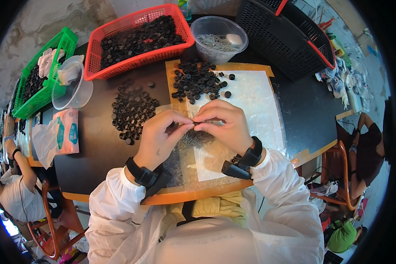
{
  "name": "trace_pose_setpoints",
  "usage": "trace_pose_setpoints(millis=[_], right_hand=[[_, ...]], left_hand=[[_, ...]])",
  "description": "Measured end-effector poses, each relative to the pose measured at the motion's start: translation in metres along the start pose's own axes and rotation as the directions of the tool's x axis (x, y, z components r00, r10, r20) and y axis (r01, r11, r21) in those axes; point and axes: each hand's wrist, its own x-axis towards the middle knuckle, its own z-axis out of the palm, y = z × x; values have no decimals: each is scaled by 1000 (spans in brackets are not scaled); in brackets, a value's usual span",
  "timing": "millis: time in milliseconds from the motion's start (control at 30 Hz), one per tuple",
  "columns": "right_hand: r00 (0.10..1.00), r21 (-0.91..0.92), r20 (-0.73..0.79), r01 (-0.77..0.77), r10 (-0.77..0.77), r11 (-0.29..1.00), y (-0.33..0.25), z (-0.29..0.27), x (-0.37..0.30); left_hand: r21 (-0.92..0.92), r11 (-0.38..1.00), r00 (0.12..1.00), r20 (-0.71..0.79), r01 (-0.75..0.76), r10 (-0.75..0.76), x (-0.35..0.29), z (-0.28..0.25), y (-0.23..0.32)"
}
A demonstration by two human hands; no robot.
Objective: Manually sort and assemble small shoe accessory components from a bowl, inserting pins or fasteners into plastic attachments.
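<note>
My left hand (pixel 160 134) and my right hand (pixel 224 125) meet over the middle of the table, thumbs and forefingers pinched together. Between their fingertips is a small dark piece (pixel 196 125), mostly hidden. Below it, thin silvery metal pieces (pixel 196 140) are heaped on the clear-covered white sheet (pixel 255 94). Beyond my hands lies a pile of small round black parts with center holes (pixel 193 81). Left of my left hand, many small black cup-shaped caps (pixel 134 110) are spread on the dark tabletop. Both wrists carry black strapped devices.
Along the back stand a red basket (pixel 138 57) of black parts, a clear tub (pixel 213 53) with metal pieces, and a black basket (pixel 281 39). At left are a green basket (pixel 42 94), a clear container (pixel 86 90) and a tissue pack (pixel 68 132). People sit on both sides.
</note>
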Motion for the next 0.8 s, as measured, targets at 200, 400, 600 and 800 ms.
trace_pose_setpoints(millis=[200, 400, 600, 800], right_hand=[[958, 368, 74, -286, 278, 885, 0, 7, -4], [941, 490, 85, -325, 327, 808, 0, 12, -9], [930, 585, 78, -335, 359, 739, -2, 12, -7], [974, 454, -26, -188, 223, 871, 1, 13, -6]], left_hand=[[-136, 991, 1000, 14, 18, -16, -2, -4, -9], [-169, 984, 999, -5, -51, 50, -2, -4, -12], [-169, 984, 996, -59, 50, -61, -1, -4, -5], [-196, 977, 994, -60, 80, -94, -2, -2, -12]])
